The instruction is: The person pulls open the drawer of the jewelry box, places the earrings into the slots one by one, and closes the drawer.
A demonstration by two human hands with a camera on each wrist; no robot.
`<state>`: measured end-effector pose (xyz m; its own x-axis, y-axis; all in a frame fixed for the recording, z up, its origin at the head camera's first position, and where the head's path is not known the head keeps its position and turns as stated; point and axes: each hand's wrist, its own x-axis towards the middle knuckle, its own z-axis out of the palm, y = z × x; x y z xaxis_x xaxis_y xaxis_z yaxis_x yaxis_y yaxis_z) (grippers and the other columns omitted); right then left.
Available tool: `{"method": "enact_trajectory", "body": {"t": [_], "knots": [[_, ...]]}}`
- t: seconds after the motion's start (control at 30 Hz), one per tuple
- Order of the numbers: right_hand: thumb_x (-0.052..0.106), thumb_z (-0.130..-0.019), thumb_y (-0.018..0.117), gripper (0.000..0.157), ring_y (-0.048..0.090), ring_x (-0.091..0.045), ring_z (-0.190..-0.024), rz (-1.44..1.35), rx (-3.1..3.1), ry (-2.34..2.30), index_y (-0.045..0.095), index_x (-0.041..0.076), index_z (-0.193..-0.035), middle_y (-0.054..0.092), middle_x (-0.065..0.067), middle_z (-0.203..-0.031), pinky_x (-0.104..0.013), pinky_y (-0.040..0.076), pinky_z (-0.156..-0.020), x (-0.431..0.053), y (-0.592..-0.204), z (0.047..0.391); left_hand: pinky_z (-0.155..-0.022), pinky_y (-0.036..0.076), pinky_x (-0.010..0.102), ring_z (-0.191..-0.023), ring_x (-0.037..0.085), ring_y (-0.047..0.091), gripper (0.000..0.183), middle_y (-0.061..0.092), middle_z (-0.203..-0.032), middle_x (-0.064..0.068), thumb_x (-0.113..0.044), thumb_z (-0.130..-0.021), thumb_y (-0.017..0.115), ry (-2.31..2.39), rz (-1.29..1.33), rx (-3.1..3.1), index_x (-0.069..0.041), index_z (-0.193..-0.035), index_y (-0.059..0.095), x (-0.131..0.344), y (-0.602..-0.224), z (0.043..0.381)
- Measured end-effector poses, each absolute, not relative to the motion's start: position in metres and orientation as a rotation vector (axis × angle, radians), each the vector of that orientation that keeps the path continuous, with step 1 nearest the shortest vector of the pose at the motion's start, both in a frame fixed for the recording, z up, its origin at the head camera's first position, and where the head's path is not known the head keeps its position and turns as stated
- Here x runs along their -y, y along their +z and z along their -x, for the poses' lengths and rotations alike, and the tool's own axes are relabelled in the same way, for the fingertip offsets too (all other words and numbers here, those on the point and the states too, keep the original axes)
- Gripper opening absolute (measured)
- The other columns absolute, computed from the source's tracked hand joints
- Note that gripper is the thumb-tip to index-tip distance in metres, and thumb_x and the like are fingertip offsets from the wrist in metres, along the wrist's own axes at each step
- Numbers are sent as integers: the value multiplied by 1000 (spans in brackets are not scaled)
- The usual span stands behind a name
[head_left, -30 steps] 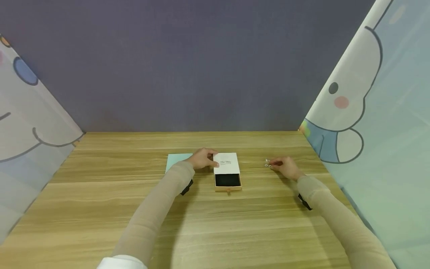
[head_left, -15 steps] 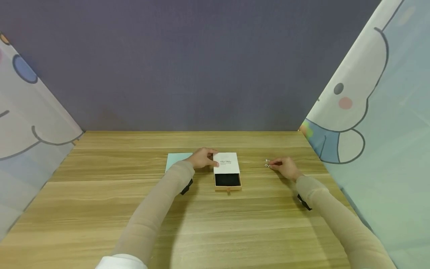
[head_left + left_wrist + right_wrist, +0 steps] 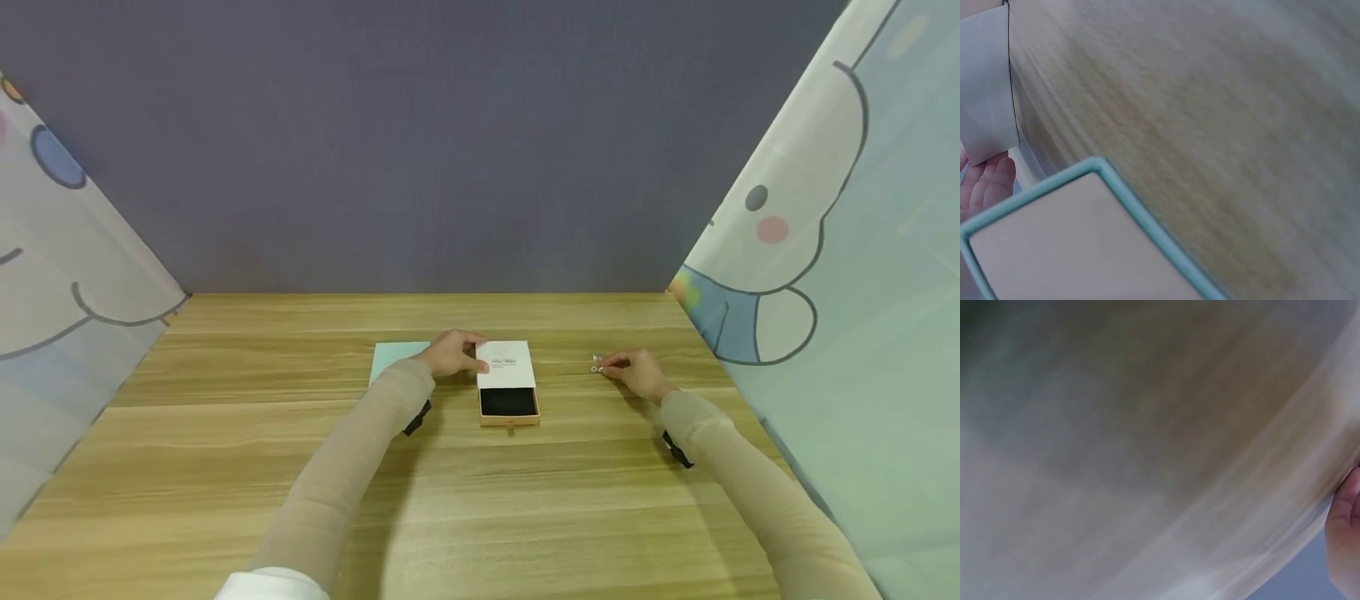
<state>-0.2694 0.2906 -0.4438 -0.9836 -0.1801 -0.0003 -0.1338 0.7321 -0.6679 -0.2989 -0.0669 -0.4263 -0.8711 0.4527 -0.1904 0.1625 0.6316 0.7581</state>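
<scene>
A small gift box with a white printed sleeve (image 3: 506,364) lies on the table, its drawer (image 3: 509,403) partly slid out toward the person and showing a black lining. My left hand (image 3: 452,353) grips the sleeve's left side, thumb on the near part and fingers at the far corner. In the left wrist view, curled fingers (image 3: 991,181) meet the edge of the white sleeve (image 3: 988,81). To the right, my right hand (image 3: 637,373) pinches at one of several tiny silvery pieces (image 3: 596,358). Only part of the right hand shows in its wrist view.
A flat teal piece (image 3: 393,357) lies left of the gift box, partly under the left forearm; up close its teal rim (image 3: 1138,209) frames a beige face. The wooden table (image 3: 570,500) ends at a dark back panel (image 3: 435,167), with cartoon-printed sheets (image 3: 885,333) at both sides.
The right hand has shifted very slightly left among the tiny silvery pieces. My left hand and the gift box hold the same place.
</scene>
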Motion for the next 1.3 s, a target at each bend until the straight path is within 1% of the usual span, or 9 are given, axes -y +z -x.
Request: {"method": "enact_trajectory", "body": {"t": [0.13, 0.4, 0.53, 0.67, 0.77, 0.9, 1.0, 1.13, 1.3], "knots": [[14, -87, 64, 18, 61, -29, -92, 239, -2843, -1112, 70, 0, -96, 66, -19, -102, -37, 51, -79, -293, -443, 269, -103, 39, 36, -126, 22, 44, 67, 45, -139, 4, -30, -78, 73, 1089, -486, -2491, -13, -136, 46, 67, -427, 298], [12, -87, 63, 25, 63, -10, -75, 177, -2749, -1229, 64, -8, -102, 68, -18, -91, -21, 53, -66, -296, -437, 273, -103, 40, 38, -124, 23, 45, 67, 46, -138, 5, -28, -78, 73, 1117, -474, -2492, -11, -136, 45, 71, -424, 299], [9, -86, 63, 27, 62, -5, -72, 180, -2713, -1289, 63, -11, -103, 68, -20, -90, -18, 53, -65, -295, -436, 272, -103, 39, 38, -126, 23, 44, 67, 45, -139, 5, -29, -78, 73, 1115, -472, -2493, -12, -136, 45, 73, -425, 299], [11, -88, 62, 31, 62, -4, -73, 133, -2660, -1360, 60, -12, -108, 67, -22, -96, -18, 54, -67, -292, -433, 271, -104, 39, 38, -126, 23, 43, 68, 45, -139, 6, -30, -78, 73, 1118, -478, -2486, -11, -137, 45, 75, -427, 300], [16, -89, 61, 35, 64, -5, -77, 91, -2641, -1389, 60, -10, -112, 65, -22, -102, -20, 54, -70, -290, -430, 270, -104, 38, 38, -127, 23, 43, 68, 45, -139, 6, -29, -78, 73, 1130, -476, -2481, -11, -137, 45, 75, -427, 300], [22, -89, 62, 39, 67, -15, -85, 74, -2643, -1381, 60, -7, -115, 64, -22, -107, -24, 55, -74, -287, -426, 268, -104, 38, 38, -127, 24, 42, 67, 44, -139, 6, -29, -78, 73, 1130, -478, -2480, -11, -137, 45, 75, -426, 299], [22, -89, 61, 40, 66, -22, -93, 90, -2643, -1362, 59, -6, -117, 63, -23, -111, -28, 55, -78, -283, -423, 265, -104, 38, 38, -127, 24, 42, 67, 44, -140, 6, -29, -78, 73, 1121, -482, -2479, -12, -137, 45, 75, -426, 298], [22, -91, 59, 40, 64, -26, -98, 116, -2636, -1344, 58, -5, -119, 60, -23, -115, -31, 54, -81, -278, -419, 262, -104, 38, 38, -128, 24, 42, 68, 44, -140, 6, -29, -77, 73, 1124, -476, -2472, -12, -137, 45, 74, -427, 299], [23, -91, 58, 43, 61, -32, -103, 149, -2552, -1416, 55, -7, -122, 59, -25, -117, -34, 52, -86, -272, -414, 260, -104, 39, 38, -128, 24, 42, 68, 44, -140, 6, -28, -77, 73, 1135, -466, -2463, -12, -137, 45, 73, -428, 301]]}}
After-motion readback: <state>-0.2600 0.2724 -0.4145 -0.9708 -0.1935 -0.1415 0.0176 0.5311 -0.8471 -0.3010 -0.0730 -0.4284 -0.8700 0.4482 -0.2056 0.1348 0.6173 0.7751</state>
